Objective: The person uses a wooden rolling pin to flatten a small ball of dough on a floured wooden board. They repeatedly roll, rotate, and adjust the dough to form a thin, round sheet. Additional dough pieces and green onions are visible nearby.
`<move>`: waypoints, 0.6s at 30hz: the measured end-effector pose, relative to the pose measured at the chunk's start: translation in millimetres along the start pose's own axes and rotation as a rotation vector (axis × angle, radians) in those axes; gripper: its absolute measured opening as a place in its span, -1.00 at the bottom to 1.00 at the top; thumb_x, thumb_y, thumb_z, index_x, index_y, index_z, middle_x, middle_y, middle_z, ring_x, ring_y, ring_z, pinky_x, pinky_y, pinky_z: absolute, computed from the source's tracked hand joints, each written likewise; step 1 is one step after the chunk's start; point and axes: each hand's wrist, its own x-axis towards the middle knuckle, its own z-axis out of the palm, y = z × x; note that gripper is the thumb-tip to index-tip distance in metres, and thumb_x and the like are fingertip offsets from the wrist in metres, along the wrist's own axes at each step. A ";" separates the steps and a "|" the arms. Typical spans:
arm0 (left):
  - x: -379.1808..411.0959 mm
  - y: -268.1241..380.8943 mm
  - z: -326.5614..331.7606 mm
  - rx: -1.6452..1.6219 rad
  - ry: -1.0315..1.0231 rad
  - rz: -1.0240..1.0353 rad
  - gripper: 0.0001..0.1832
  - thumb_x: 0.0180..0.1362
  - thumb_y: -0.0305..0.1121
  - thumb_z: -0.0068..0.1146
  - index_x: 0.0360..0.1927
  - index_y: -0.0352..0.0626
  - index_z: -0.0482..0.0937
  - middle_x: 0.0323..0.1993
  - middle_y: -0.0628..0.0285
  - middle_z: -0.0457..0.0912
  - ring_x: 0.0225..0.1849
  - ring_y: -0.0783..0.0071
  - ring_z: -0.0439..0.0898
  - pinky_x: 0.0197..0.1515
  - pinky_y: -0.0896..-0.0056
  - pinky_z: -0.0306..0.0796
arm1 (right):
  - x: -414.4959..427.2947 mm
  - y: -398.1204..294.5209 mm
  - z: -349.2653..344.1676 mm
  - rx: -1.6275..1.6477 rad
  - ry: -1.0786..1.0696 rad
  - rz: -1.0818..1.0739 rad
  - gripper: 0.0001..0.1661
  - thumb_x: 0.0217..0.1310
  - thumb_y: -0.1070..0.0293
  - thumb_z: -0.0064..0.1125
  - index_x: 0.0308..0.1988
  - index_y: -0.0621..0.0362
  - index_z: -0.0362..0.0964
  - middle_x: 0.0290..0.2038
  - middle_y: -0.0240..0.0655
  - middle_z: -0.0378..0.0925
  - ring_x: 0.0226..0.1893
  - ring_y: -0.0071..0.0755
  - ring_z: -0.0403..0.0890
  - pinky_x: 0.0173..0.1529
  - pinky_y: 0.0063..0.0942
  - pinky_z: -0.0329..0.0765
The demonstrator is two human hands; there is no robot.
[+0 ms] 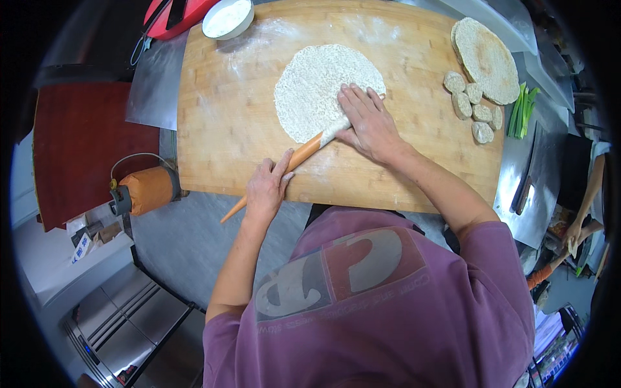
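A tapered wooden rolling pin [304, 154] lies diagonally over the lower right edge of a thin, round, speckled sheet of dough [315, 87]. My left hand [269, 182] grips the pin's lower left part, its pointed end sticking out past the hand. My right hand [366, 116] rests flat, fingers extended, over the dough's right side and the pin's upper part. Some dough wraps the pin between my hands. What lies beneath the right palm is hidden. The dough is on a large floured wooden board [228, 145].
A bowl of flour [228, 18] stands at the board's back left. At its right are stacked flatbreads [486, 60], several small dough pieces [462, 105], green onions [524, 110] and a knife [524, 194]. An orange gas canister [151, 190] lies left. Another person's hands [574, 235] show far right.
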 end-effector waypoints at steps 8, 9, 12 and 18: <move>-52.6 66.3 18.0 -0.244 -0.095 -0.050 -0.37 0.22 -0.38 0.32 0.39 0.10 0.49 -0.19 0.06 0.52 -0.18 -0.04 0.60 -0.15 0.03 0.51 | -103.5 17.5 -35.2 0.023 -0.051 -0.064 -0.40 0.32 0.10 0.27 0.20 0.27 0.48 0.27 -0.03 0.52 0.33 0.00 0.46 0.46 -0.05 0.29; -57.8 72.3 19.8 -0.298 -0.112 -0.052 -0.38 0.21 -0.40 0.33 0.39 0.08 0.50 -0.16 0.06 0.53 -0.16 -0.05 0.61 -0.13 0.03 0.51 | -93.7 23.4 -41.6 0.067 -0.095 0.073 -0.49 0.32 0.12 0.27 0.11 0.25 0.53 0.17 -0.04 0.56 0.24 0.00 0.51 0.38 -0.04 0.36; -64.5 80.9 30.0 -0.442 0.001 -0.107 -0.36 0.23 -0.43 0.27 0.42 -0.03 0.44 -0.15 -0.03 0.51 -0.10 -0.09 0.61 -0.06 0.03 0.52 | -25.2 62.9 -45.4 0.176 0.005 0.394 -0.68 0.33 0.15 0.26 -0.15 0.21 0.63 -0.07 -0.06 0.62 -0.01 0.03 0.60 0.13 -0.03 0.51; -23.2 95.9 50.4 -0.427 0.179 -0.256 -0.37 0.29 -0.41 0.22 0.44 -0.17 0.37 -0.09 -0.11 0.51 -0.11 -0.17 0.60 -0.06 -0.06 0.49 | 18.6 56.3 -29.8 0.002 -0.019 0.491 -0.65 0.19 0.11 0.40 -0.31 0.21 0.66 -0.13 -0.01 0.61 -0.08 0.06 0.60 0.05 -0.05 0.55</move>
